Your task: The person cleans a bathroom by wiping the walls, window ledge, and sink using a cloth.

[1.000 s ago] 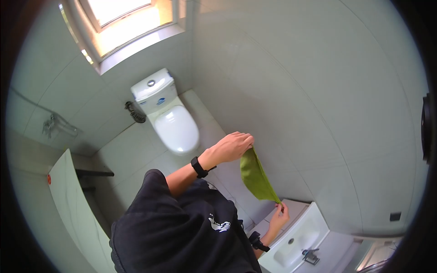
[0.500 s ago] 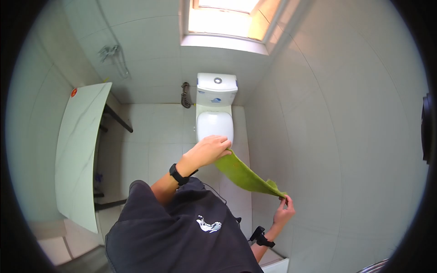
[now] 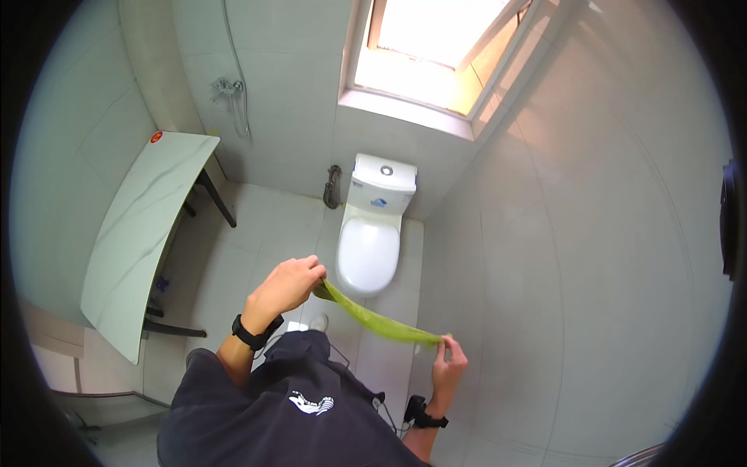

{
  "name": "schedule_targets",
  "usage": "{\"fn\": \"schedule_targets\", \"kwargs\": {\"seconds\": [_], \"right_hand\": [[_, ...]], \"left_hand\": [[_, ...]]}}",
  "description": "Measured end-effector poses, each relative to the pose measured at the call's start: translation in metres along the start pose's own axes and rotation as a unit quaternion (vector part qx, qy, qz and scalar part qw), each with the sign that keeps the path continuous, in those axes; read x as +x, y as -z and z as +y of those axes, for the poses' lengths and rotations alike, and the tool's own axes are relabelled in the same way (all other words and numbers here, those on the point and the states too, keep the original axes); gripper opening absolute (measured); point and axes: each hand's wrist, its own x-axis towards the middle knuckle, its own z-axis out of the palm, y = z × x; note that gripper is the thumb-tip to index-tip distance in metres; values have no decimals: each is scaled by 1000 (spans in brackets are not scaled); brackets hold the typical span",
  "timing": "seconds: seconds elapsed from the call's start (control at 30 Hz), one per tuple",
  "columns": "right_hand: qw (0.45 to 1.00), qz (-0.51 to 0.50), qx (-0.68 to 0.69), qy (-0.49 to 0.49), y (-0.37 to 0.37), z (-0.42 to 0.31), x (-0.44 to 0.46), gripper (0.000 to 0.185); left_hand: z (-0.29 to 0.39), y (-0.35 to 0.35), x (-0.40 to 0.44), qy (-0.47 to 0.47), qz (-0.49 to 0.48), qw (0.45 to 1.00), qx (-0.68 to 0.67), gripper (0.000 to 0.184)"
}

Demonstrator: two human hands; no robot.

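Observation:
A green cloth (image 3: 379, 320) hangs stretched between my two hands, sagging slightly in the middle. My left hand (image 3: 289, 284) is closed on its left end, with the fingertips curled over the edge. The right end is pinched between the thumb and fingers of my right hand (image 3: 449, 361), which is lower in the view. Beyond the cloth stands a white toilet (image 3: 369, 253) with its lid down; the cloth appears apart from it.
A marble-patterned table (image 3: 144, 233) with dark legs stands along the left wall. A coiled hose sprayer (image 3: 333, 187) hangs beside the toilet. At the back are a shower tap (image 3: 226, 87) and a bright window (image 3: 428, 54). A tiled wall (image 3: 560, 257) runs along the right.
Both hands have shifted left in the view, still holding the cloth, which now looks narrower and closer to level. The view has tilted, showing more of the toilet lid.

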Motion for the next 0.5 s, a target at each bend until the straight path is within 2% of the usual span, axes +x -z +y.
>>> {"fn": "schedule_targets", "kwargs": {"seconds": [0.03, 0.13, 0.23, 0.4, 0.5], "right_hand": [[1000, 9, -1, 4, 1, -2, -1, 9], [994, 4, 78, -74, -1, 5, -1, 9], [998, 38, 39, -44, -16, -6, 13, 10], [998, 23, 54, 18, -59, -44, 60, 9], [997, 7, 80, 2, -75, -63, 86, 8]], "left_hand": [[0, -3, -3, -3, 0, 1000, -8, 7], [-4, -6, 0, -4, 15, 1000, -20, 8], [-7, -2, 4, -7, 21, 999, -29, 9], [-45, 23, 24, -10, 40, 999, -29, 11], [-81, 36, 37, -1, 116, 991, -68, 13]]}}
